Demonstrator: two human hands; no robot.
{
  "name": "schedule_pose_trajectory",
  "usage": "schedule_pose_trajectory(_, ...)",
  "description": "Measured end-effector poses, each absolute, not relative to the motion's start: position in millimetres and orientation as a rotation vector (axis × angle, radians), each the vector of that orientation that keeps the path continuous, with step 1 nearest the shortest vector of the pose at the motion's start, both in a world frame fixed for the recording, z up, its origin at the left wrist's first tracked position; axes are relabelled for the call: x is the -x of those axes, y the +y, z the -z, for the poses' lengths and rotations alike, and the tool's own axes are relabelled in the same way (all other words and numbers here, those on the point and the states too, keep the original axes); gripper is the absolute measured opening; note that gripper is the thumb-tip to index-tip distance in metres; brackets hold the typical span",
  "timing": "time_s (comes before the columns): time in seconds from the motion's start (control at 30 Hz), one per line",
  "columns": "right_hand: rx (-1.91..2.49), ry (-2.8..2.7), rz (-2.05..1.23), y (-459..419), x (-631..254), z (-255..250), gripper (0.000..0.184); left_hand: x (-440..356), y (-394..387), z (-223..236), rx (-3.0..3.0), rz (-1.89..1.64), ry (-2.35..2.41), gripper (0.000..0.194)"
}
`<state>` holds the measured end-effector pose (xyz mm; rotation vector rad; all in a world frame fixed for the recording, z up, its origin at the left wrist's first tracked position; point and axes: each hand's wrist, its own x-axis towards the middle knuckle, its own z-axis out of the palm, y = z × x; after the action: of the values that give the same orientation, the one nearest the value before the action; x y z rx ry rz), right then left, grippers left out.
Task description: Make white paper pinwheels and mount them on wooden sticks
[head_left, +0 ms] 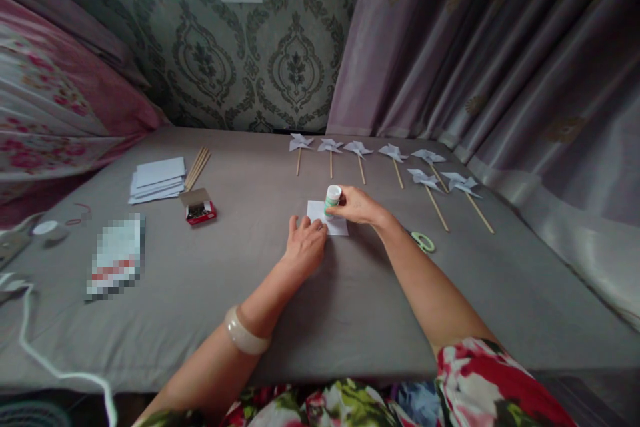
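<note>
One small bottle — upright in the right hand — overlaps white paper.

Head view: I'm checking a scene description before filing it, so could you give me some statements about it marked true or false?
1. The right hand holds a white-and-green container. True.
2. The left hand holds the green-handled scissors. False: the left hand is at the white sheet; the scissors lie near the right forearm.
3. Seven pinwheels lie on the grey surface. True.
4. The small red box is closed. False: its lid is open.
5. The loose sticks lie beside the paper stack. True.
6. The bangle is on the right arm. False: it is on the left.
</note>
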<state>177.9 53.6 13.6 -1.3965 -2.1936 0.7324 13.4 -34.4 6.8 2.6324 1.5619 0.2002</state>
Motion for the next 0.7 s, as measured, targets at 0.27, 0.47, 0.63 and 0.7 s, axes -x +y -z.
schedule_pose_trajectory(0.27, 1.693, -2.038, -0.372, 28.8, -166.9, -24.1, 0.034, -15.7, -31.5, -6.0, -2.682, -0.115, 1.563, 0.031)
schedule_pose_trajectory(0.47, 1.676, -2.042, -0.357, 28.2, -165.4, -25.1, 0.034, -9.0, -27.0, -10.2, -2.777, -0.068, 1.469, 0.030)
schedule_pose_trajectory(0.63, 1.452, -2.146, -0.626, 50.0, -172.1, -16.3, 0.025, -5.3, -22.9, -12.7, -2.827, -0.096, 1.412, 0.026)
schedule_pose_trajectory(0.7, 1.384, -2.164, -0.725, 55.7, -173.4, -13.1, 0.023, -4.1, -22.1, -11.0, -2.829, -0.131, 1.401, 0.026)
